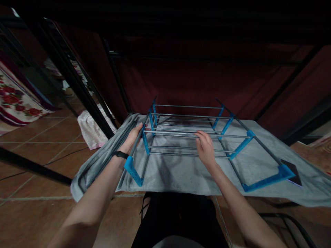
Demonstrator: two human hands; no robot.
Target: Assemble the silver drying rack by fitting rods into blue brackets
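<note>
A partly built rack of grey metal tubes and blue plastic connectors [241, 146] lies on a surface covered with a grey cloth. My left hand [134, 135], a black band on its wrist, is closed around the rack's left side near a blue connector [145, 141]. Thumb and fingertips show there, with the rest of the grip partly hidden. Over the middle of the rack, my right hand [205, 146] has its fingers curled onto a thin metal rod [176, 132] that spans the two sides. Blue corner pieces [133, 171] end the near side.
Loose grey tubes [113, 151] lie along the left of the grey cloth [178, 175]. A dark flat phone-like object [297, 179] rests by the right corner piece. Black metal posts [64, 69] stand at the left, with a striped cloth [90, 125] beyond.
</note>
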